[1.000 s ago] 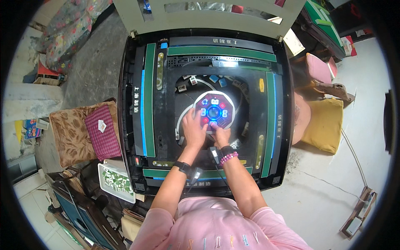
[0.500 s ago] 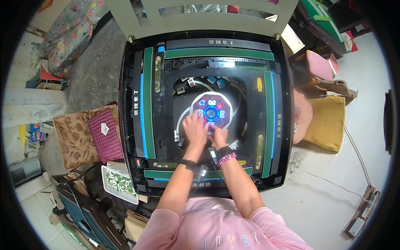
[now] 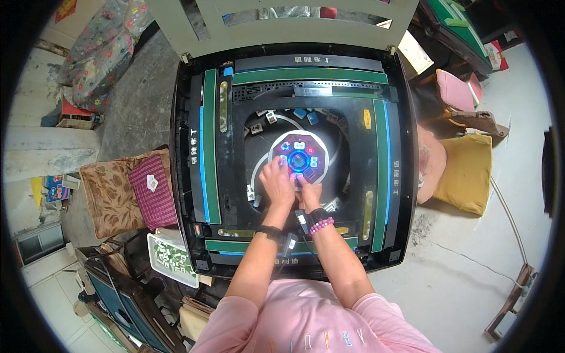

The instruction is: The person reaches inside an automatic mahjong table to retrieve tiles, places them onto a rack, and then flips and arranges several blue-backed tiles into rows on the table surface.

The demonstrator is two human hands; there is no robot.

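Note:
An octagonal control panel (image 3: pixel 318 154) with a white rim and a blue glowing ring sits in the middle of an opened automatic mahjong table (image 3: pixel 235 165). My left hand (image 3: pixel 278 182) is closed on the panel's near left side, fingertips over its face. My right hand (image 3: pixel 308 193) grips the near edge, thumb on top and the other fingers mostly hidden below. Several mahjong tiles (image 3: pixel 271 117) lie in the dark round well around the panel, some face up and some with blue backs. Dark bands and a pink bead bracelet circle my wrists.
Green-topped rails (image 3: pixel 376 176) frame the well. A pale upright board (image 3: pixel 282 32) stands behind the table. At the left are a cushioned chair (image 3: pixel 112 200) and a white bin (image 3: pixel 154 259) of green-backed tiles. A yellow cushion (image 3: pixel 468 176) is on the right. Dark cables hang near my wrists.
The whole view has shifted very slightly. Both hands keep their places on the control panel.

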